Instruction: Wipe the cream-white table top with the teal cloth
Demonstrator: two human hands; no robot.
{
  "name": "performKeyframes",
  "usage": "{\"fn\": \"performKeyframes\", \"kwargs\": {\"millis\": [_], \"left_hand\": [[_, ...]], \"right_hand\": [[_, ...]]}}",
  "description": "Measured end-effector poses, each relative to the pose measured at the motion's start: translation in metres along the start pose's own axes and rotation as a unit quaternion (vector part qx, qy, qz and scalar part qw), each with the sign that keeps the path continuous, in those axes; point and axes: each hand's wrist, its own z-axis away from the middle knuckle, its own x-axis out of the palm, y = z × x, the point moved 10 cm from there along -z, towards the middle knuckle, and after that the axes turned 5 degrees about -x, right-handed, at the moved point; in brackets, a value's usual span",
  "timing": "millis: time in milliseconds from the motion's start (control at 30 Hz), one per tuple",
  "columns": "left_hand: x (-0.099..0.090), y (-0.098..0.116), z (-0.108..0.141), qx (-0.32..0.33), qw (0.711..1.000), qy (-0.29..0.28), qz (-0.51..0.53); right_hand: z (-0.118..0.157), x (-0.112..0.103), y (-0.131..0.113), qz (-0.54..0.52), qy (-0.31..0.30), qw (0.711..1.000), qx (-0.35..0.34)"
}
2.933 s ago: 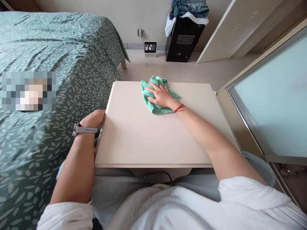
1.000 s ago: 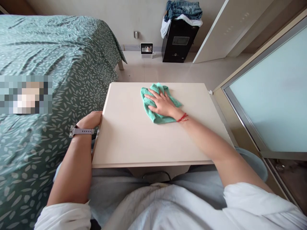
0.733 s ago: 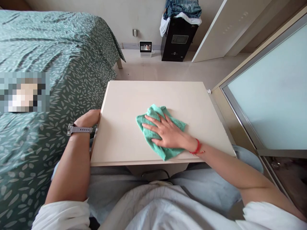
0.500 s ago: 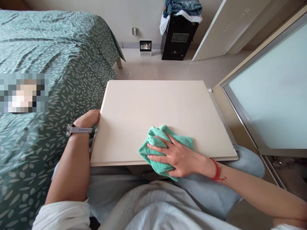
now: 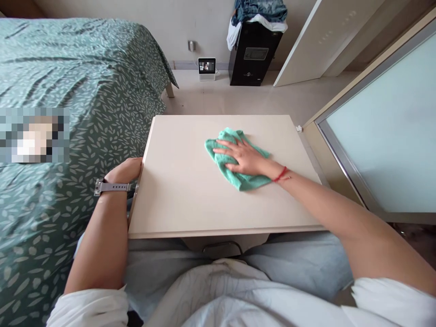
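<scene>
Right hand (image 5: pixel 245 159): palm down on a mint-green terry cloth (image 5: pixel 235 165), fingers (image 5: pixel 226 154) spread and extended, not pinching. No closed grip; the cloth is just pressed under the hand. Cloth is bunched and folded on itself, lying flat on the cream laminate tabletop (image 5: pixel 177 204), right of centre and nearer the far edge. Thin red string bracelet (image 5: pixel 281 174) on the right wrist, clear of the cloth.

Left hand (image 5: pixel 124 170): at the left edge of the tabletop, well apart from the cloth. Fingers curl over that edge and are mostly out of sight, so grip strength can't be read. Nothing else visibly held. Grey strap watch (image 5: pixel 111 186) on the left wrist.

Surroundings: bed with a green leaf-print cover (image 5: pixel 85 91) just left of the tabletop, with a pixelated patch (image 5: pixel 34 135) on it, contents unreadable. Person's white shirt (image 5: pixel 238 299) and pale blue trousers (image 5: pixel 299 268) at the near edge. Far side, on the beige tile floor (image 5: pixel 245 97): small white-framed smart display (image 5: pixel 206 68) and a black box-shaped cabinet (image 5: pixel 250 54) with folded denim and white clothes (image 5: pixel 258 13) on top. Right: frosted glass panel in a metal frame (image 5: pixel 384 122); white door (image 5: pixel 306 41) beyond it.
</scene>
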Motion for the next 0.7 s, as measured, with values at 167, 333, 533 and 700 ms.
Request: {"fn": "performKeyframes", "kwargs": {"millis": [167,333,533,700], "left_hand": [[0.006,0.004,-0.001,0.021,0.998,-0.026,-0.047],[0.006,0.003,0.0,0.01,0.998,-0.037,-0.052],[0.006,0.006,0.001,0.007,0.998,-0.043,-0.054],[0.0,0.013,0.005,0.008,0.996,-0.042,-0.081]], "right_hand": [[-0.059,-0.022,0.078,0.015,0.056,0.993,0.102],[-0.09,-0.037,0.108,0.024,0.073,0.98,0.185],[-0.095,-0.041,0.114,0.058,0.091,0.954,0.28],[-0.086,-0.036,0.098,0.057,0.101,0.95,0.289]]}}
